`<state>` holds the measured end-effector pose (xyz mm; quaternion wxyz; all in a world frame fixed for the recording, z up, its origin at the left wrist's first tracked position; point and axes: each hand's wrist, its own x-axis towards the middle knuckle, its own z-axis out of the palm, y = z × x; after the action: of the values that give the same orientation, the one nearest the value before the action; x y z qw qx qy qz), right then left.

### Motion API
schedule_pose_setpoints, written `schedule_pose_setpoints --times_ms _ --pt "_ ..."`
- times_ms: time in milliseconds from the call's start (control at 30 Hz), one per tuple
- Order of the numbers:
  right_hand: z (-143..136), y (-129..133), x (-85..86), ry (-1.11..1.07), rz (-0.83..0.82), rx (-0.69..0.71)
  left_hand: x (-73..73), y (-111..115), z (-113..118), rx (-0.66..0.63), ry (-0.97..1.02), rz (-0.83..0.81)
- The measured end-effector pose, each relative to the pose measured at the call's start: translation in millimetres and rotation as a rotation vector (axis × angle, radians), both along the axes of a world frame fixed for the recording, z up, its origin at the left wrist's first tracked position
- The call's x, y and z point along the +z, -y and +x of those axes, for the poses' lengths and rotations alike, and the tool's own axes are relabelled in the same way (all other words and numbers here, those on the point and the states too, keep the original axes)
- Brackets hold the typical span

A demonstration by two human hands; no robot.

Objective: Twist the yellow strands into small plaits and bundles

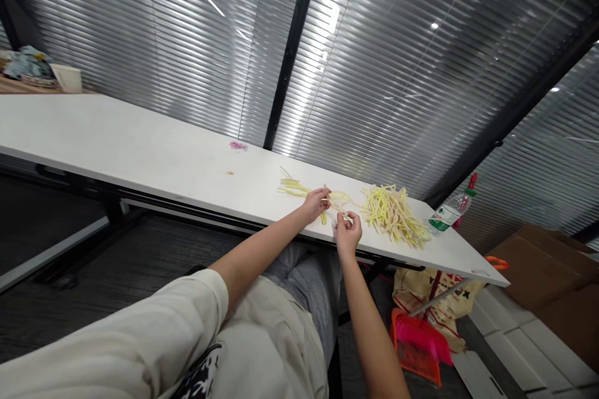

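Note:
My left hand (316, 204) is over the front part of the white table, its fingers closed in a pinch on thin pale-yellow strands. Just to its right and a little nearer my body, my right hand (349, 234) also pinches at the same strands, thumb against fingers. Between the two hands, some yellow strands (339, 197) stretch and loop. A few loose strands (294, 184) lie on the tabletop left of my left hand. A large tangled pile of yellow strands (395, 215) spreads out to the right of my right hand. What the strands are made of, I cannot tell.
The long white table (140, 143) runs along blinds. A plastic bottle (452, 212) stands past the pile; a pink patch (238, 146) marks the far edge. A paper cup (68, 78) is far left. Below right are a dustpan (414, 349), a bag (449, 302) and cardboard boxes (545, 268).

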<state>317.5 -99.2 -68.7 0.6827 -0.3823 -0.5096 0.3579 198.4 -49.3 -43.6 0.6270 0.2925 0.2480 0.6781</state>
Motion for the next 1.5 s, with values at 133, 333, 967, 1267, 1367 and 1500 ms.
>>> schedule_pose_setpoints --times_ms 133,333,967,1267,1367,1500 --pt "0 0 0.4 0.007 0.002 -0.014 -0.9 -1 0 0.004 -0.001 0.0" --pt "0 2 2.2 0.011 0.009 0.001 0.0 2 1 0.012 0.003 0.011" --pt "3 1 -0.3 0.185 0.04 0.095 1.5 1 2 0.009 -0.044 0.002" --pt "1 0 4.2 -0.001 0.012 -0.021 6.9 9 3 -0.005 -0.068 -0.007" --pt "2 -1 4.7 -0.014 0.015 -0.062 10.3 12 3 -0.014 -0.085 -0.012" --pt "3 0 5.7 -0.047 0.046 -0.099 12.9 15 3 -0.025 -0.104 -0.001"
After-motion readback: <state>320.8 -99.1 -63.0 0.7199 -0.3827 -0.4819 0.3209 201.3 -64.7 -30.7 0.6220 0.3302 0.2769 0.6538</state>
